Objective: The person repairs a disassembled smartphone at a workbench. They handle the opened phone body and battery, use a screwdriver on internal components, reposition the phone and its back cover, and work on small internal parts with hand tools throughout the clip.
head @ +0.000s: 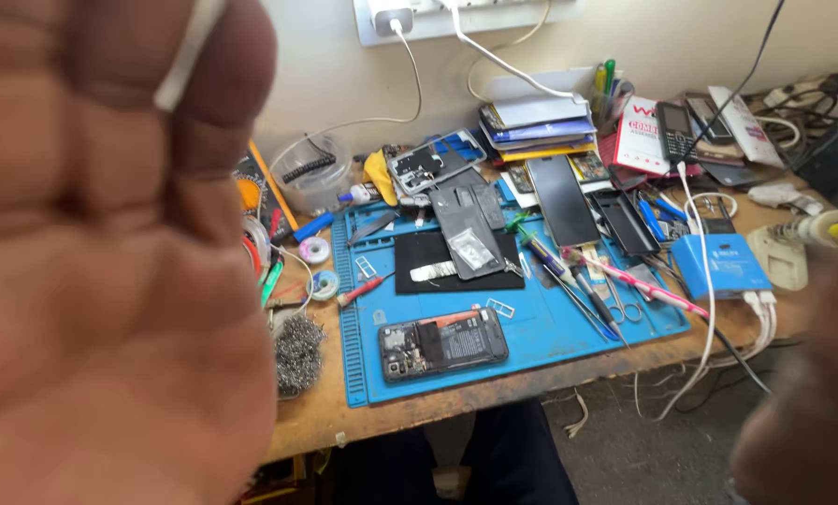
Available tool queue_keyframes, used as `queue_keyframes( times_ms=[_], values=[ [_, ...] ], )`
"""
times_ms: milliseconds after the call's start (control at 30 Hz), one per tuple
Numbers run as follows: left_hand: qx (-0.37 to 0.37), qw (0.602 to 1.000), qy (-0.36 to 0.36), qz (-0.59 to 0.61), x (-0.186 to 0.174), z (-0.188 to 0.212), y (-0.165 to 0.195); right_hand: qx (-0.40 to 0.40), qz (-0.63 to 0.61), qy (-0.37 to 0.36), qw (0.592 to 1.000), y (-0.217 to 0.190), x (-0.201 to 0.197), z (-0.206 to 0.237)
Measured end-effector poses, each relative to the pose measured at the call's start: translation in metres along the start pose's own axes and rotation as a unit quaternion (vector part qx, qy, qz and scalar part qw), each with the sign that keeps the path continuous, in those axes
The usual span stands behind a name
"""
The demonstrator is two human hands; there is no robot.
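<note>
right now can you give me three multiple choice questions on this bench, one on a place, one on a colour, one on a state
1. Where does the opened phone lie?
A. near the front edge of the mat
B. on the floor
C. on the stack of books

2. What colour is the mat?
A. red
B. blue
C. grey

3. In what state is the left hand?
A. closed round a screwdriver
B. pressed flat on the mat
C. raised close to the camera, blurred, palm showing

Answers:
1 A, the phone sits at the mat's near edge, above the table's front.
2 B, the mat under the parts is plainly blue.
3 C, the hand fills the left of the view out of focus, and no tool shows in it.
</note>
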State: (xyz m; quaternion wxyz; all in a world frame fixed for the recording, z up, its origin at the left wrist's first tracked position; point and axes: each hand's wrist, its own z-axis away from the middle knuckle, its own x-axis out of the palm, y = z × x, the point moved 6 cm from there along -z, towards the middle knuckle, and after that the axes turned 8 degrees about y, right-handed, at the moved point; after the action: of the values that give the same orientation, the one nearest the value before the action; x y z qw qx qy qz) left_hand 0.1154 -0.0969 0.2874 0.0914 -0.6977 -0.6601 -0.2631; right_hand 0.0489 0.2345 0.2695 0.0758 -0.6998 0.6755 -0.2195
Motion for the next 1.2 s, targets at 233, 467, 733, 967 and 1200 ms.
queue_keyframes(
  times_ms=[233, 467, 733, 967, 1200],
  values=[
    [-0.244, 0.833, -0.299, -0.397, -0.026, 0.097, -0.127, 0.161, 0.465, -0.349, 0.798, 0.193, 0.064, 0.103],
    [-0.229, 0.691, -0.422, -0.54, -0.069, 0.182, -0.202, 0.16, 0.489, -0.357, 0.78, 0.226, 0.086, 0.145],
    [-0.374, 0.671, -0.412, -0.49, -0.08, 0.185, -0.237, 0.457, 0.145, -0.178, 0.859, 0.257, 0.051, 0.121],
    [-0.492, 0.671, -0.343, -0.435, -0.124, 0.141, -0.239, 0.463, 0.101, -0.105, 0.874, 0.23, -0.053, 0.115],
    [-0.275, 0.716, -0.438, -0.468, -0.101, 0.139, -0.241, 0.463, 0.257, -0.122, 0.839, 0.189, -0.106, 0.176]
  ],
)
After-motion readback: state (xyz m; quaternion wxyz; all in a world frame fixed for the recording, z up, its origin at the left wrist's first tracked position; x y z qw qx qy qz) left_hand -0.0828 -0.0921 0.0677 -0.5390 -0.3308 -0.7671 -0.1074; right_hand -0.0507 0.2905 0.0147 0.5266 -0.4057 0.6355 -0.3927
